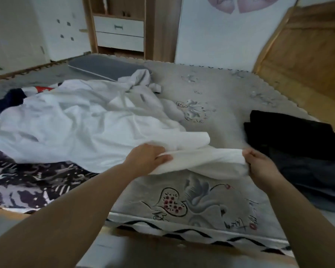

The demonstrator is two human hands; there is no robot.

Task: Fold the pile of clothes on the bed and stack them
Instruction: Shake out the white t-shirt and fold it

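A large white garment (81, 120) lies crumpled across the left half of the bed (220, 97). One edge of it is stretched between my hands near the bed's front. My left hand (145, 157) grips that edge on the left and my right hand (259, 167) pinches it on the right. Folded dark clothes (290, 134) sit stacked at the right side of the bed, black on top of dark grey. A navy garment (10, 99) and a bit of red and white fabric (43, 88) show at the far left behind the white one.
A black and white patterned cloth (23, 182) lies under the white garment at the front left. A grey pillow (104, 68) rests at the back. A wooden headboard (307, 55) rises at the right, and drawers (120, 33) stand beyond the bed.
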